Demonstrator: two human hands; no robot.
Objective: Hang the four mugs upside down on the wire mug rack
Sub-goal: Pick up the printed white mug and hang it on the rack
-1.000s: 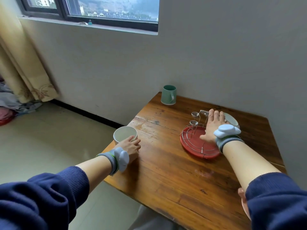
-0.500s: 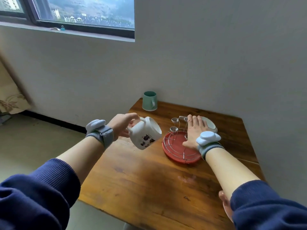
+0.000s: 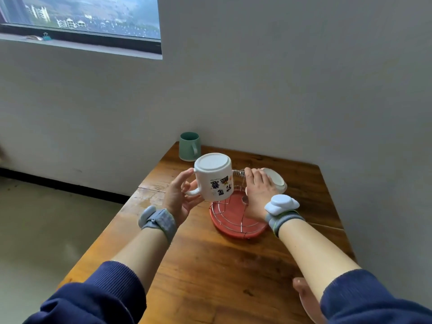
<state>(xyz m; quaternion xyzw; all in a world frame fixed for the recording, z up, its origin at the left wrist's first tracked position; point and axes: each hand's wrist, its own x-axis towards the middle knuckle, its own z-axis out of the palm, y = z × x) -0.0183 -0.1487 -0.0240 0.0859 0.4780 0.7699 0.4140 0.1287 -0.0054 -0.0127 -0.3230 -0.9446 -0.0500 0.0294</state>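
Note:
My left hand holds a white printed mug by its handle, turned upside down over the left side of the wire mug rack. The rack stands on a red round tray on the wooden table. My right hand rests flat on the rack's right side, fingers stretched. Behind that hand a second white mug sits upside down and tilted on the rack. A green mug stands upright at the table's far left corner.
The grey wall runs close behind and to the right of the table. The table's left edge drops to the floor. A window with a sill is high on the left.
My left hand lifted the white mug from the table's left edge, carried it right and flipped it upside down over the rack. My right hand stayed on the rack.

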